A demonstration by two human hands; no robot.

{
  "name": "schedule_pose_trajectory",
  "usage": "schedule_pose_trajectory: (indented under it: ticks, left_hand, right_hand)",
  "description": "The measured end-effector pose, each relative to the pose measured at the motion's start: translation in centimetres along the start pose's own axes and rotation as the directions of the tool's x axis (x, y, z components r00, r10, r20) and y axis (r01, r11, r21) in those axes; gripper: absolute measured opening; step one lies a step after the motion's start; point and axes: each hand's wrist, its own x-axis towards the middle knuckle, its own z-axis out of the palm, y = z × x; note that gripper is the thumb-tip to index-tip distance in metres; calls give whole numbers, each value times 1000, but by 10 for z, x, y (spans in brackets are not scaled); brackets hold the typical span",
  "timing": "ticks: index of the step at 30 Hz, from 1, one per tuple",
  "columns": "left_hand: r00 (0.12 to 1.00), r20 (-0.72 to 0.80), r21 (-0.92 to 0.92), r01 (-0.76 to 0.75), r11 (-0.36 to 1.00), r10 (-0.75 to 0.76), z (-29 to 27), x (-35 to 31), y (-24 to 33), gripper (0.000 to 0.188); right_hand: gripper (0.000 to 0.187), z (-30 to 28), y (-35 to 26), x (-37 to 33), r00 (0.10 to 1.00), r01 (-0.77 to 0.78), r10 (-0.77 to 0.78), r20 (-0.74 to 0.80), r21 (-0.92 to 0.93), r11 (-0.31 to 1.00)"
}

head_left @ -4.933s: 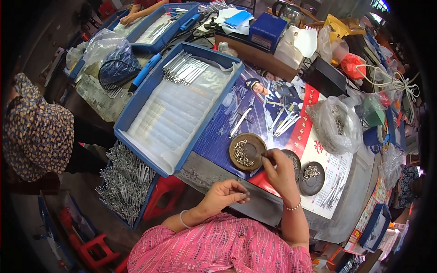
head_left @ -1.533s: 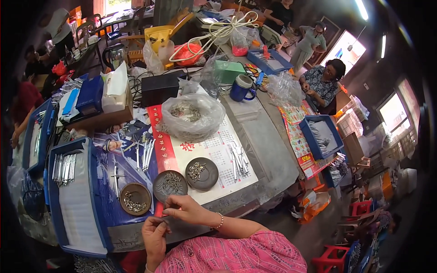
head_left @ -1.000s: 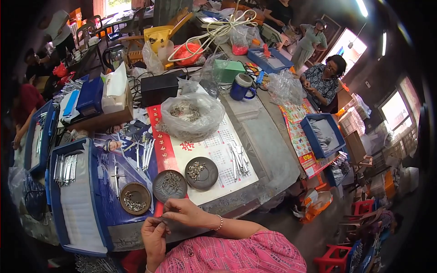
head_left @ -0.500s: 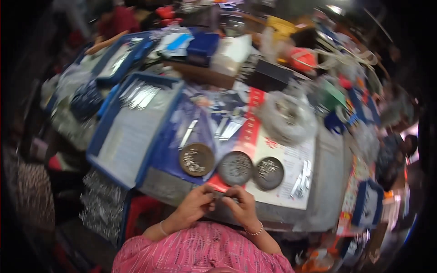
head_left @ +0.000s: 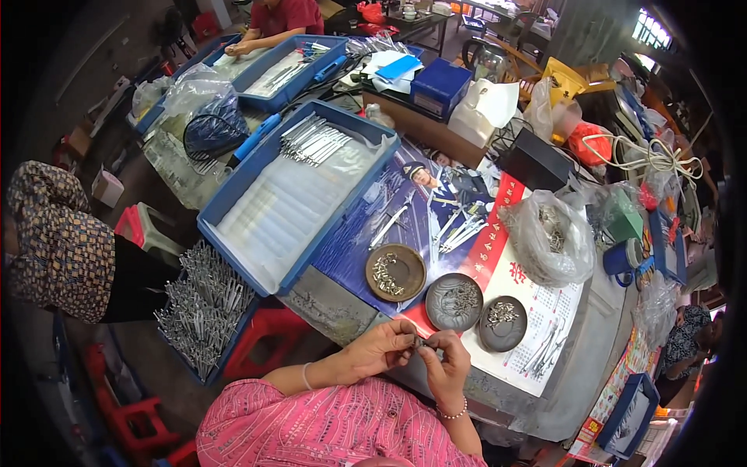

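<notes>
Close to the table's front edge, my left hand and my right hand meet fingertip to fingertip. Both pinch a tiny dark piece, too small to name and mostly covered by the fingers. Just beyond them stand three round shallow dishes. The brown dish holds small brass-coloured bits, the middle grey dish fine grey bits, and the right dark dish small pale metal bits. Slim silvery metal pieces lie on a poster behind the dishes, and more silvery pieces lie at its right.
A blue tray with rows of slim metal pieces stands on the left. Below it, a crate holds piled metal parts beside a red stool. A plastic bag, blue mug and black box line the right. Another person sits far left.
The view has turned, so the table and dishes now appear further right and tilted; the picture is sharper. My hands, apart before, now touch at the fingertips.
</notes>
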Motion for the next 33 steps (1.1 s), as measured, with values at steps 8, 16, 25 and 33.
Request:
schedule_pose_trajectory:
  ticks: [8, 16, 25, 33]
  left_hand:
    - [1000, 15, -4, 20, 1000, -20, 0, 7, 3, 12]
    - [997, -47, -38, 58, 998, -59, 8, 9, 10, 12]
    - [995, -15, -28, 102, 994, -103, 13, 3, 0, 15]
    - [996, -35, 79, 86, 993, -83, 12, 4, -3, 12]
  right_hand:
    - [17, -2, 3, 6, 994, 108, -108, 11, -84, 991]
    - [14, -6, -3, 14, 994, 110, -111, 8, -181, 977]
    - [15, -20, -53, 25, 939, -197, 340, -52, 729, 655]
    - [17, -115, -76, 32, 989, -12, -136, 65, 933, 359]
